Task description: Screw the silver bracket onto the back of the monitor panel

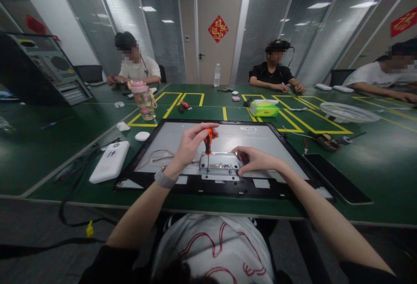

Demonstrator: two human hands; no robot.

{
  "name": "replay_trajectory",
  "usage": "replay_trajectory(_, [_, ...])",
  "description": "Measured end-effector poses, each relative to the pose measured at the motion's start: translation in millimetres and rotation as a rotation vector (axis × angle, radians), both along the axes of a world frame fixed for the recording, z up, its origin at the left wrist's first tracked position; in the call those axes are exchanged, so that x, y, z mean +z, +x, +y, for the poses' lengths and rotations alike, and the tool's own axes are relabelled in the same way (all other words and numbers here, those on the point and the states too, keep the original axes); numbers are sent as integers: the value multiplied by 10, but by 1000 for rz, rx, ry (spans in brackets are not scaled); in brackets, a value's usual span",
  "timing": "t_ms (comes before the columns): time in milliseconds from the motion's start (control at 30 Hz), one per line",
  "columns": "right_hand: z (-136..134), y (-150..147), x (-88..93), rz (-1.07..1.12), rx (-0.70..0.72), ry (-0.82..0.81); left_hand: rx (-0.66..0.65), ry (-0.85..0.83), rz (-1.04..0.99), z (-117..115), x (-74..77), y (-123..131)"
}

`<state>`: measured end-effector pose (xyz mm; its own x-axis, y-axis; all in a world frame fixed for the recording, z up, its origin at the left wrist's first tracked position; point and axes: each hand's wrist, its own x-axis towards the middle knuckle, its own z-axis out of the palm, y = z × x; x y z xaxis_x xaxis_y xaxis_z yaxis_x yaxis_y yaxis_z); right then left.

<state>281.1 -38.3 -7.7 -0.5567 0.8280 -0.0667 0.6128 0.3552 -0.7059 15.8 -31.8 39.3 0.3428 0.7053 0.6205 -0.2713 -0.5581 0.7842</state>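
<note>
My left hand (194, 142) is closed round the top of an orange and black screwdriver (207, 143), which stands upright with its shaft down at a metal bracket (220, 161). Ports show along the bracket's near side. With thumb and fingers, my right hand (254, 159) grips the bracket's right end. Underneath lies a monitor panel (263, 143), grey back upward in a black frame, flat on the table. Thin cables (159, 156) run across the panel to the left of the bracket. The screwdriver's tip is too small to make out.
Left of the panel lie a white power bank (110, 162) and a white mouse-like piece (142, 136). A phone (337, 177) is at the right. Beyond stand a pink-lidded bottle (142, 101) and a green tissue pack (264, 108). Several people sit across the green table (208, 112).
</note>
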Motion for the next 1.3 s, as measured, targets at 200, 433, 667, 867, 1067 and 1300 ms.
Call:
replay_trajectory(200, [12, 5, -21, 5, -6, 2, 62, 18, 18, 8, 10, 2])
replay_trajectory(433, [17, 8, -15, -3, 10, 20, 59, -6, -11, 24, -14, -6])
replay_trajectory(667, [3, 0, 12, -13, 12, 12, -34, -158, -79, -3, 17, 11])
replay_trajectory(867, [9, 8, -1, 3, 14, 12, -11, -144, -70, 8, 24, 21])
replay_trajectory(1067, [3, 2, 2, -4, 7, 18, 99, -26, -58, 25, 18, 12])
replay_trajectory(1300, [-4, -10, 14, 7, 6, 0, 37, -120, -92, 19, 3, 20])
